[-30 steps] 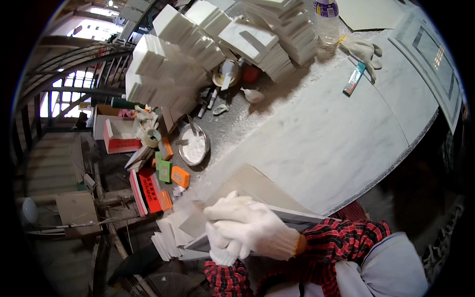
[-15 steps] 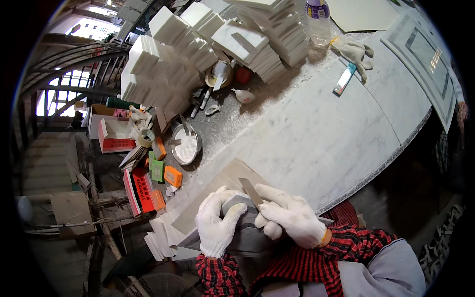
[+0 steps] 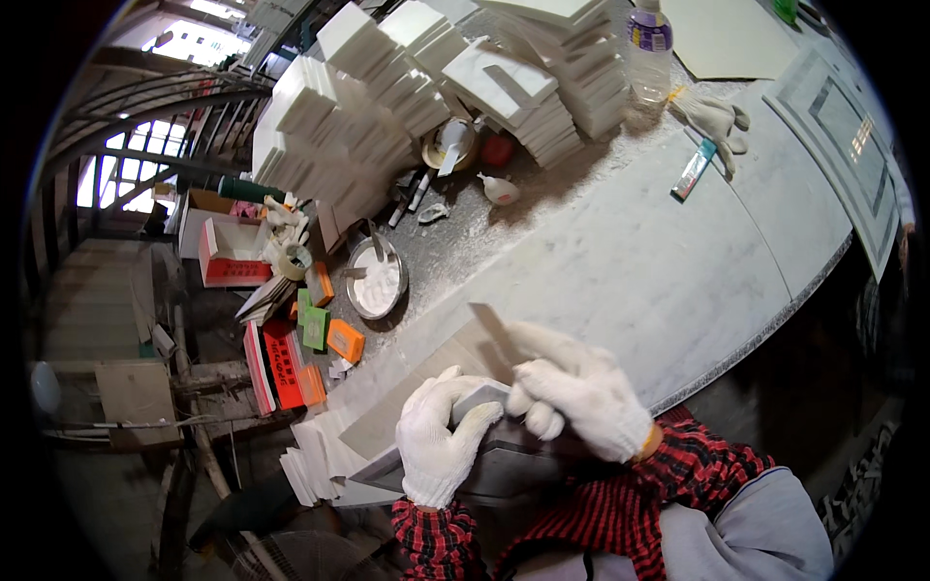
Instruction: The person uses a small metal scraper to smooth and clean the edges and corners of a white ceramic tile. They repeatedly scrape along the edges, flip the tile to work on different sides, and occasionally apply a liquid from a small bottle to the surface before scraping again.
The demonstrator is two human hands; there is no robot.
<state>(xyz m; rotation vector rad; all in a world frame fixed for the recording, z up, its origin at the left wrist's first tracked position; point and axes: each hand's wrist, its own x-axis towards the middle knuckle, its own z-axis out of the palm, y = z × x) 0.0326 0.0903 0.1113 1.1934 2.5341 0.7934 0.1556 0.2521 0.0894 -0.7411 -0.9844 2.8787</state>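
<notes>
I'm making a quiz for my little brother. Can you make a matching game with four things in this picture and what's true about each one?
Things:
1. Right hand
2. Bowl
3. Bottle
4. Spare glove

Matches:
A. Has a purple label
B. Holding a thin flat strip
C. Lying on the table, worn by nobody
D. Has white powder inside

Right pairs: 1-B, 2-D, 3-A, 4-C

Windows (image 3: 199, 45) glare amid dimness beyond the desk's (image 3: 620, 261) left edge; the right hand (image 3: 586, 387) is motion-blurred; outer lines bend.
</notes>
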